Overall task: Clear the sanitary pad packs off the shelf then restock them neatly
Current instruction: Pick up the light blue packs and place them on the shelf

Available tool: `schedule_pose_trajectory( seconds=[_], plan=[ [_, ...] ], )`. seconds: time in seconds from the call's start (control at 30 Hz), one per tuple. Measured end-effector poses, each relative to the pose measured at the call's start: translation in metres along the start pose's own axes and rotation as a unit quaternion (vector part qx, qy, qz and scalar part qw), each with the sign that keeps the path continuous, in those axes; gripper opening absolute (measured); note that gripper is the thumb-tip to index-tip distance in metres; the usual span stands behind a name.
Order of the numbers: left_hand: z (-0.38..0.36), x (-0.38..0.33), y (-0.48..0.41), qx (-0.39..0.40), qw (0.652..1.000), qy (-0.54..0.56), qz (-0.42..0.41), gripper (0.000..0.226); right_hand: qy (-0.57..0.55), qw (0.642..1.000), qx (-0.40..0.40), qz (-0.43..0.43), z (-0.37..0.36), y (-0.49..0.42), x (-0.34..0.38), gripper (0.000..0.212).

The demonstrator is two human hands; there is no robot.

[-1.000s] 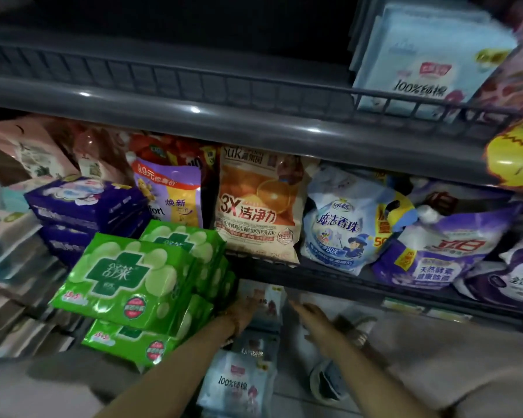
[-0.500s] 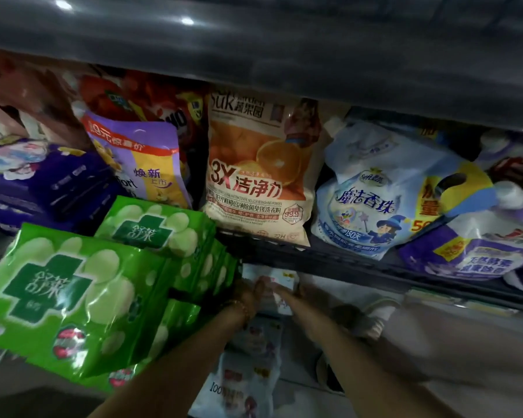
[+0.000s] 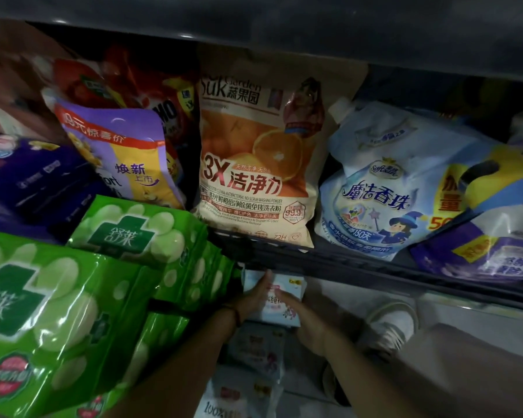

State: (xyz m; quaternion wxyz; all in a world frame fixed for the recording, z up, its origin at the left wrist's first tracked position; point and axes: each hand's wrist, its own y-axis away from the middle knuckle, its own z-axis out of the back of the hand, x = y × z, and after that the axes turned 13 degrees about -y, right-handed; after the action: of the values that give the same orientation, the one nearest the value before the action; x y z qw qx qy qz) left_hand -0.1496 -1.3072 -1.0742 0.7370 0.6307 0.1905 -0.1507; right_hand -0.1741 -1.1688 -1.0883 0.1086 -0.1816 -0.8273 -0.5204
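holding white pad pack (image 3: 284, 312), both hands (image 3: 254, 298) (image 3: 310, 322)

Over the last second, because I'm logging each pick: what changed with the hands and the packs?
Both hands moved forward and together. The left hand and right hand, apart a second ago, now touch the pale pack from either side. Whether they grip it is unclear. The green packs, the orange detergent bag and the lower white packs stayed put.
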Motion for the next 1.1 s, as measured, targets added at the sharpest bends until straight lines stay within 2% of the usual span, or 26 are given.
schedule_pose_trajectory(
  seconds=[0.07,0.2,0.27,0.33,0.4,0.43,0.5,0.67,0.7,0.8,0.83,0.93,0.97,1.03,1.1],
  plan=[
    [-0.004,0.004,0.006,0.025,0.999,-0.016,-0.021,0.072,-0.002,1.000,-0.010,0.012,0.004,0.009,0.001,0.027],
    [-0.015,-0.013,0.049,0.029,0.994,-0.068,-0.076,0.048,-0.035,0.998,-0.017,0.041,0.009,0.042,0.011,0.020],
    [-0.020,-0.018,0.069,0.025,0.992,-0.080,-0.096,0.054,-0.034,0.998,-0.011,0.060,0.006,0.066,0.019,0.033],
    [-0.025,-0.019,0.082,0.016,0.990,-0.086,-0.114,0.076,-0.029,0.997,-0.004,0.073,0.005,0.090,0.024,0.044],
    [-0.027,-0.024,0.100,0.019,0.987,-0.091,-0.134,0.080,-0.024,0.995,-0.006,0.094,0.000,0.116,0.028,0.039],
    [-0.027,-0.027,0.112,0.022,0.985,-0.095,-0.145,0.071,-0.023,0.994,-0.009,0.105,-0.002,0.128,0.029,0.039],
    [-0.026,-0.035,0.140,0.023,0.979,-0.096,-0.178,0.051,-0.020,0.993,0.005,0.120,-0.008,0.150,0.034,0.056],
    [-0.019,-0.058,0.216,0.020,0.953,-0.079,-0.293,0.024,0.022,0.976,0.041,0.213,-0.029,0.219,0.049,0.075],
    [-0.017,-0.063,0.230,0.017,0.946,-0.078,-0.314,0.030,0.035,0.969,0.041,0.241,-0.035,0.235,0.053,0.080],
    [-0.013,-0.083,0.272,-0.001,0.911,-0.074,-0.406,0.080,0.102,0.935,0.056,0.335,-0.054,0.287,0.071,0.103],
    [-0.011,-0.091,0.282,-0.010,0.901,-0.078,-0.426,0.087,0.121,0.924,0.060,0.358,-0.062,0.304,0.078,0.105],
    [-0.008,-0.117,0.319,-0.038,0.868,-0.075,-0.489,0.092,0.135,0.892,0.066,0.427,-0.082,0.347,0.102,0.070],
    [-0.007,-0.125,0.331,-0.046,0.859,-0.076,-0.504,0.087,0.145,0.883,0.069,0.440,-0.088,0.359,0.110,0.066],
    [-0.005,-0.142,0.352,-0.055,0.837,-0.060,-0.542,0.075,0.163,0.866,0.078,0.466,-0.102,0.382,0.124,0.073],
    [-0.001,-0.157,0.372,-0.049,0.826,-0.042,-0.560,0.076,0.180,0.842,0.095,0.500,-0.115,0.404,0.137,0.083]
  ],
)
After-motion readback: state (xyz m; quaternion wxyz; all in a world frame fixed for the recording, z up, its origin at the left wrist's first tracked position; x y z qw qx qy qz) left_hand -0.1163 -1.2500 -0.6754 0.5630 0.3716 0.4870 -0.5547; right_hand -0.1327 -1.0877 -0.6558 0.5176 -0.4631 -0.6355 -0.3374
